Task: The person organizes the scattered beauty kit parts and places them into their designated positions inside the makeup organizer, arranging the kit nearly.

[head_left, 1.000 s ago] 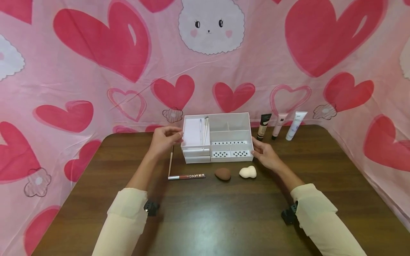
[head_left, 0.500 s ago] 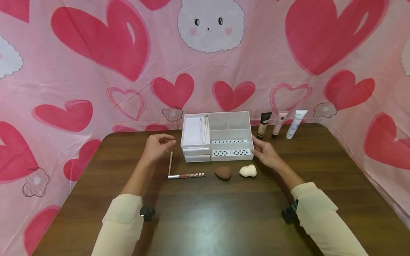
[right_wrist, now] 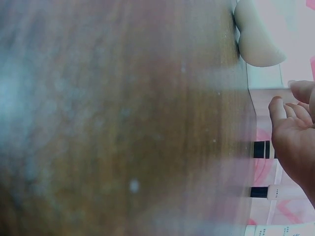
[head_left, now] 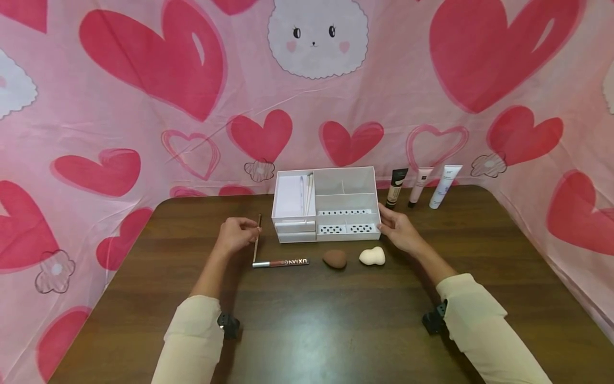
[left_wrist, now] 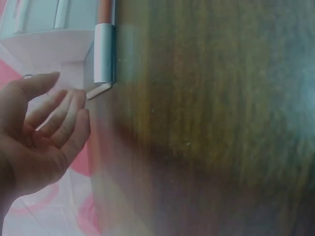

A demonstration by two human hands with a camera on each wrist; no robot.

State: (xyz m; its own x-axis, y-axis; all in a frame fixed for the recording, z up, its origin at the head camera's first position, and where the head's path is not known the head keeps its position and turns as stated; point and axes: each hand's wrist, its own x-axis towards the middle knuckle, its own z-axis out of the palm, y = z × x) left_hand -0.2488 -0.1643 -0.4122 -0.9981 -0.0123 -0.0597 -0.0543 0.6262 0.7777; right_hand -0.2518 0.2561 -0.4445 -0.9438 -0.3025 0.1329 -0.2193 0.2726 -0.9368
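My left hand (head_left: 236, 234) hovers at a thin brown pencil-like stick (head_left: 256, 248) lying on the table. In the left wrist view the left hand's thumb and fingers (left_wrist: 76, 135) stand apart, nothing visible between them. A lip gloss tube (head_left: 280, 263) with a silver end and dark lettered end lies across the stick's near end. My right hand (head_left: 399, 230) rests against the right side of a white organizer box (head_left: 377, 216), its fingers fairly straight. Brushes (head_left: 308, 194) lie in the box's left part; a brown makeup sponge (head_left: 334, 259) and a cream makeup sponge (head_left: 372, 256) sit before it.
Right of the box stand a black-and-beige tube (head_left: 395, 188), a pink tube (head_left: 420, 186) and a white tube (head_left: 445, 186). Behind the wooden table (head_left: 307, 330) hangs a pink cloth (head_left: 307, 96) with hearts.
My left hand has left the organizer's left side and come down and left to the thin stick. The right hand stays against the box.
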